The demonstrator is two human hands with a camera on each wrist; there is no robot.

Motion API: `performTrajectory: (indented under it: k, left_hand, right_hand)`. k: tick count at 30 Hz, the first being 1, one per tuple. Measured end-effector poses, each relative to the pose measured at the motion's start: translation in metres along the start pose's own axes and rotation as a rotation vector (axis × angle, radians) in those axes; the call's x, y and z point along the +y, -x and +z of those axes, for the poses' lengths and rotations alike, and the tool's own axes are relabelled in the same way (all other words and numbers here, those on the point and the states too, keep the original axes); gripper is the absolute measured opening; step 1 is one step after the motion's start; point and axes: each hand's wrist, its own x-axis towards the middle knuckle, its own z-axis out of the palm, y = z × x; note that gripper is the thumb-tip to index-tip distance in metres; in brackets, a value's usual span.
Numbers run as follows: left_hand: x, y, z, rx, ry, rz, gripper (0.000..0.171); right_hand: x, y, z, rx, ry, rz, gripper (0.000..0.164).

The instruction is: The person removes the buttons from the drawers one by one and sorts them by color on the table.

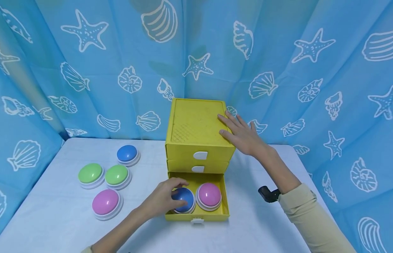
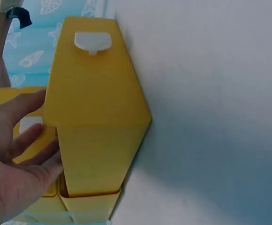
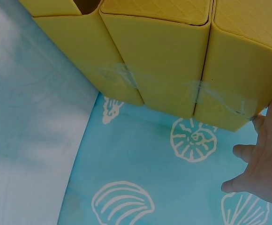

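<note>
Bench (image 1: 250, 221) carries yellow drawer unit (image 1: 199, 121); taped side (image 3: 164, 61): right-wrist view only. Bottom drawer (image 1: 180, 218) is out. My right hand (image 1: 242, 137) spreads its fingers on top; left hand (image 1: 161, 198) curls fingers round blue dome (image 1: 188, 195) in drawer: head view only, partly hidden.

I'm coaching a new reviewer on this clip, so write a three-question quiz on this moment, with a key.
1. In the pulled-out drawer, the left hand is over which button: A) pink, B) blue, C) green?
2. True or false: the right hand is inside that drawer.
3. How many buttons sit directly on the table?

Key:
1. B, the blue button.
2. False; it is at the top of the yellow box.
3. Four: two green, one blue, one pink.
</note>
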Motion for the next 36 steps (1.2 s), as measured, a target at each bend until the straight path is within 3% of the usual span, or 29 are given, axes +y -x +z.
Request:
performTrajectory:
  k: [13, 19, 25, 30, 36]
  left_hand:
    - [0.01, -0.01, 0.005, -0.17, -0.367, -0.012, 0.066]
    - [0.017, -0.009, 0.008, -0.198, -0.535, -0.021, 0.069]
    - [0.016, -0.012, 0.009, -0.19, -0.672, 0.036, 0.07]
    - [0.012, -0.01, 0.006, -0.136, -0.701, 0.097, 0.07]
    - [0.009, -0.008, -0.003, -0.1, -0.557, 0.124, 0.072]
  right_hand:
    - [-0.001, 0.0, -0.001, -0.013, 0.003, 0.01, 0.061]
    - [-0.002, 0.0, -0.002, -0.012, -0.002, 0.011, 0.062]
    - [0.0, -0.001, -0.001, -0.014, 0.004, 0.015, 0.061]
    - [-0.001, -0.001, -0.001, -0.02, 0.002, 0.015, 0.061]
    - [-0.001, -0.002, -0.001, -0.017, 0.002, 0.007, 0.061]
